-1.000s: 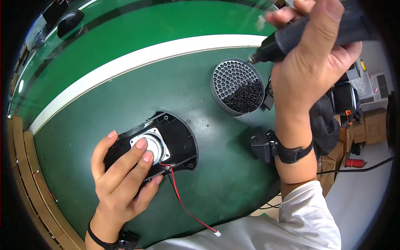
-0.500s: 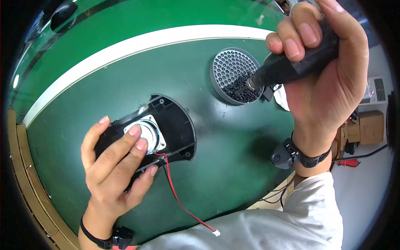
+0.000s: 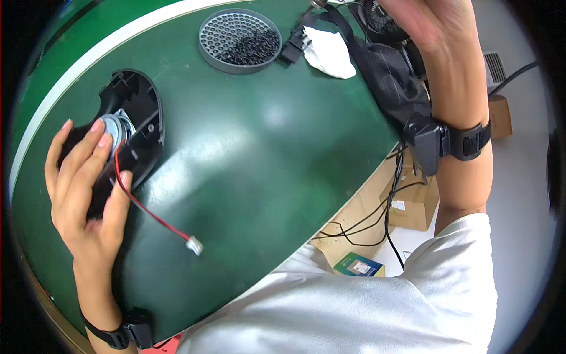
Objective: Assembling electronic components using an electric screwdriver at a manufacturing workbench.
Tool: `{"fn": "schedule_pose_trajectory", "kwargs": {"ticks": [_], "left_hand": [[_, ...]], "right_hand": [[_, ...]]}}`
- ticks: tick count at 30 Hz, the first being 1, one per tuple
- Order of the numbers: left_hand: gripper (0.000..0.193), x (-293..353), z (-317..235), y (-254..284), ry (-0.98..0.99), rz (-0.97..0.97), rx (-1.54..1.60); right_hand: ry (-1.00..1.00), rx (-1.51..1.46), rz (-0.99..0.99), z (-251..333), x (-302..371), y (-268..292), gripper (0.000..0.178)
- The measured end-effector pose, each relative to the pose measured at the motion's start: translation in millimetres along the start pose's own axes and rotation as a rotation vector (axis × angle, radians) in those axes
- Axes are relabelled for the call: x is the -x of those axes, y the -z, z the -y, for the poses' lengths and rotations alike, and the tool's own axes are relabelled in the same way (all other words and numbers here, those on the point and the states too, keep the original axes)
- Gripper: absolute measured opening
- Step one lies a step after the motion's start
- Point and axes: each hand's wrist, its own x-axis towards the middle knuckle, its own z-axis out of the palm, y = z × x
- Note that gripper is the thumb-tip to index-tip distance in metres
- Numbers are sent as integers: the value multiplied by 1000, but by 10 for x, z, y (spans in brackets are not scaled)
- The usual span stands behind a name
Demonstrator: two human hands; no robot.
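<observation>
My left hand grips a curved black plastic housing at the left of the table. Its fingertips press on a round silver speaker seated inside the shell. A red lead trails from the speaker to a small white connector. At the top right my right hand is raised, its fingers cut off by the picture's edge. Only the metal tip of the electric screwdriver shows at the upper edge; its body is out of view. Beyond the housing stands a round grey tray with black screws.
A crumpled white tissue lies right of the tray beside a small black block. A black mesh bag sits at the table's right edge. Black cables hang past that edge, near cardboard boxes.
The view has shifted right, so the table things appear farther left and higher. My right hand has lifted the electric screwdriver away from the screw tray. My left hand still holds the housing, now tilted.
</observation>
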Motion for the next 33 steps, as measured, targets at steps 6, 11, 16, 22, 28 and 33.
{"fn": "schedule_pose_trajectory", "kwargs": {"ticks": [6, 11, 16, 22, 28, 33], "left_hand": [[36, 19, -5, -123, 43, -12, 43], [40, -3, -11, -163, 36, -41, 87], [41, 10, 31, -83, 49, -36, 105], [42, 38, 45, -46, 70, -25, 145], [38, 68, 25, -12, 47, 6, 111], [42, 44, -32, 37, 94, 94, 75]], "right_hand": [[22, -100, -58, 15, 258, -334, 20], [119, -161, -99, -104, 153, -589, 21], [183, -258, -133, -464, -67, -745, 23], [347, -43, -62, -986, -381, -380, 26], [357, -67, -122, -1175, -317, -380, 29], [263, -218, -291, -1225, -408, -633, 28]]}}
